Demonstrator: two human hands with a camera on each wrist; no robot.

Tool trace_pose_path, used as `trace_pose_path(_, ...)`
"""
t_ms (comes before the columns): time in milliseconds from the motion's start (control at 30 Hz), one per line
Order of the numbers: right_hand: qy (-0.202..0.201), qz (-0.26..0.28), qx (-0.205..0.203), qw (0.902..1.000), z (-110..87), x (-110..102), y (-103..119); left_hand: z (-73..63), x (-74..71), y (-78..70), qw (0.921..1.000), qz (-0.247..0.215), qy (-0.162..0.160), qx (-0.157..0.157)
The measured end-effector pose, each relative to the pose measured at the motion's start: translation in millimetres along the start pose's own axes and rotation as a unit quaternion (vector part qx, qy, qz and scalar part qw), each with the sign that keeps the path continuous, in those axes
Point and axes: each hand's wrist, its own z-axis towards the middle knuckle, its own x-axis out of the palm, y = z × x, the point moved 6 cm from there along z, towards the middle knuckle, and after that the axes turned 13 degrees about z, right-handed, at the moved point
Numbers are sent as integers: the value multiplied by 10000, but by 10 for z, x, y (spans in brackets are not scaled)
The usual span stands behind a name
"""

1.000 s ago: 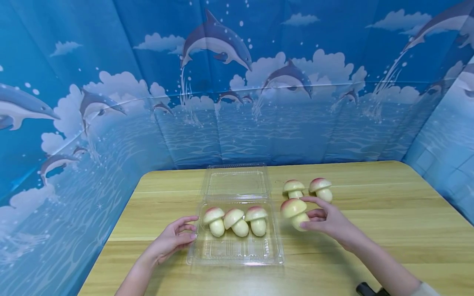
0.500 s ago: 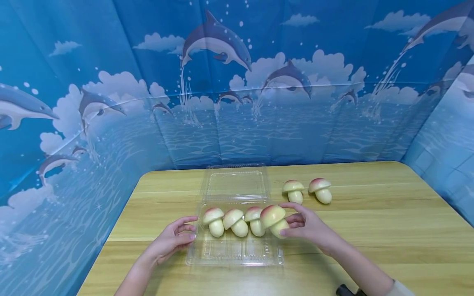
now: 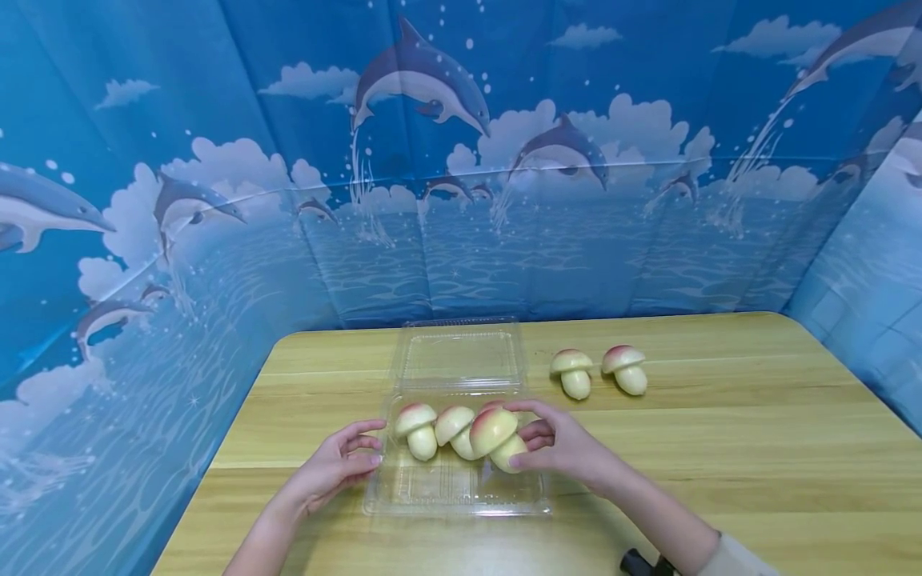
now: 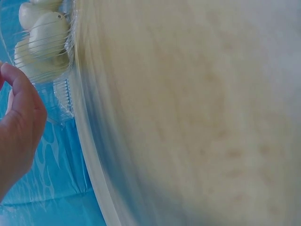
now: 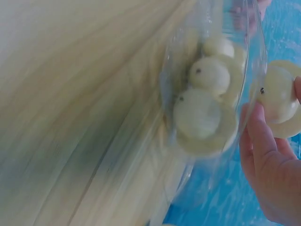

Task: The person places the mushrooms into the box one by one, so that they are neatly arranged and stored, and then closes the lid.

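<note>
A clear plastic clamshell box (image 3: pixel 432 506) lies open on the table, its lid (image 3: pixel 461 360) folded back away from me. Two mushroom models, one at the left (image 3: pixel 422 440) and one in the middle (image 3: pixel 454 422), rest in its base; a third is mostly hidden. My right hand (image 3: pixel 565 450) pinches another pale yellow, pink-capped mushroom model (image 3: pixel 495 432) above the base, in front of the third. In the right wrist view this held mushroom (image 5: pixel 281 96) is outside the box wall. My left hand (image 3: pixel 334 472) rests against the box's left side with fingers loosely bent.
Two more mushroom models, one nearer the box (image 3: pixel 574 374) and one farther right (image 3: pixel 626 370), lie right of the lid. A black object (image 3: pixel 637 562) is by the right forearm. A blue dolphin-print curtain (image 3: pixel 461 264) hangs behind the wooden table (image 3: pixel 756 424).
My right hand has carried the mushroom model leftward from beside the box to over its base, covering most of the third mushroom. The left hand has stayed in place.
</note>
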Motion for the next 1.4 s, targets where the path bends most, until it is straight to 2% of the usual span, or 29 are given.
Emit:
trace_pose_path(167, 256, 182, 1, 9995, 79, 160, -37, 16, 15, -8, 10000, -19, 14, -7)
trace_pose_path(433, 520, 106, 109, 9985, 239, 473, -165, 2, 5, -11, 10000, -31, 12, -7)
trace_pose_path(700, 526, 51, 353, 9980, 374, 713, -294, -13, 3, -3, 10000, 7, 2, 1)
trace_pose_path(967, 512, 72, 351, 9980, 466, 856, -379, -2, 4, -12, 10000, 54, 45, 64)
trace_pose_path(1133, 499, -89, 394, 9979, 506, 911, -409, 2, 0, -10, 9999, 116, 11, -40)
trace_pose_path(1400, 479, -340, 317, 9978, 551, 955, -417, 6, 4, -4, 9999, 114, 52, 25)
